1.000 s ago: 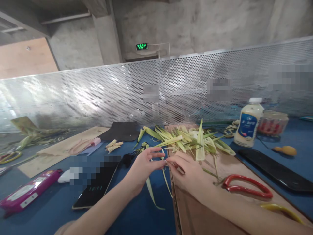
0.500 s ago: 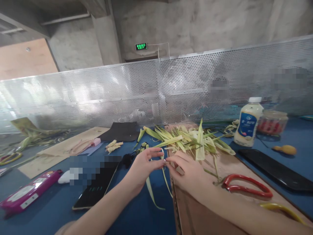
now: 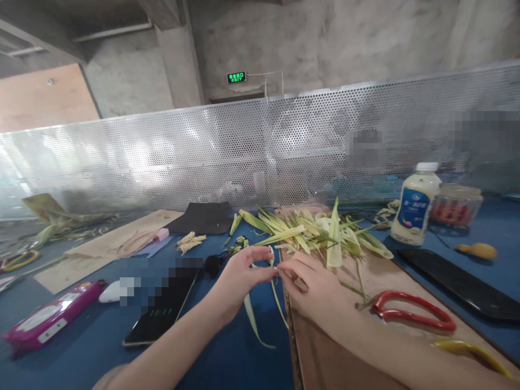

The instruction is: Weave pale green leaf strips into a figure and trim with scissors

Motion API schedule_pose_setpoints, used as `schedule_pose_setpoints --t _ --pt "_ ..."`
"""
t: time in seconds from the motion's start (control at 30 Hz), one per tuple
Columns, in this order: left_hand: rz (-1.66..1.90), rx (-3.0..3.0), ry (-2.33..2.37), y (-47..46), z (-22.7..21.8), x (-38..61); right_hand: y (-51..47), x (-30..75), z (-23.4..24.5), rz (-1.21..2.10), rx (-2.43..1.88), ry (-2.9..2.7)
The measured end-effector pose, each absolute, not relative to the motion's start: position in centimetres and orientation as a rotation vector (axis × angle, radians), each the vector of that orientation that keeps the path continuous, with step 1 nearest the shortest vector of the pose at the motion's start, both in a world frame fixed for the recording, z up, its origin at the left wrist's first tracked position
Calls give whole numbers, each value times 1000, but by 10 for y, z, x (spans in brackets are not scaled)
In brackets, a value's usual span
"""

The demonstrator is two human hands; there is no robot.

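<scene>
My left hand (image 3: 238, 281) and my right hand (image 3: 311, 281) meet fingertip to fingertip at the middle, over the front of the table. Both are closed in a pinch on a thin, pale green strip of corn husk (image 3: 279, 300); the exact grip is small and partly hidden by the fingers. Another narrow husk strip (image 3: 254, 322) hangs below my left hand with its tip curling right. Just beyond my hands lies a loose heap of green and cream corn husks (image 3: 317, 233), on a cardboard sheet (image 3: 325, 352).
Red-handled pliers or scissors (image 3: 414, 311), a yellow handle (image 3: 471, 352) and a black phone (image 3: 459, 281) lie right. A milky bottle (image 3: 416, 206) stands behind. Leftward are another phone (image 3: 162, 309), a purple packet (image 3: 52, 319) and brown paper (image 3: 101, 244). A perforated metal screen (image 3: 162, 157) spans the back.
The whole view has shifted very slightly. My hands keep almost the same pinched pose, with the husk strips hanging as before.
</scene>
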State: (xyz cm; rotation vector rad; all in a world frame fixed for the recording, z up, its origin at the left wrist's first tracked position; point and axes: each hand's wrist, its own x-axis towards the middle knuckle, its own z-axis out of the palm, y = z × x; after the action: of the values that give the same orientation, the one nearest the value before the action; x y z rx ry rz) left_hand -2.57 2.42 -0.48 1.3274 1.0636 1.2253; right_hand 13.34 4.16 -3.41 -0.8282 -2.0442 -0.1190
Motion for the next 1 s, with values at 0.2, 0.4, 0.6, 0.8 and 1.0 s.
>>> schedule_pose_setpoints --t 0.2,0.4,0.6,0.8,1.0 --pt "1220 1275 1105 21 0 -22 42 134 -35 -135 -813 -2049" --pt "1230 1305 1098 20 1 -22 42 134 -34 -115 -824 -2062" --pt "1208 1323 1114 18 3 -22 41 135 -33 -75 -844 -2061" --pt "1208 1366 1077 20 1 -25 39 134 -26 -72 -829 -2133" --pt "1285 1479 1237 18 11 -22 51 191 13 -124 -935 -2147"
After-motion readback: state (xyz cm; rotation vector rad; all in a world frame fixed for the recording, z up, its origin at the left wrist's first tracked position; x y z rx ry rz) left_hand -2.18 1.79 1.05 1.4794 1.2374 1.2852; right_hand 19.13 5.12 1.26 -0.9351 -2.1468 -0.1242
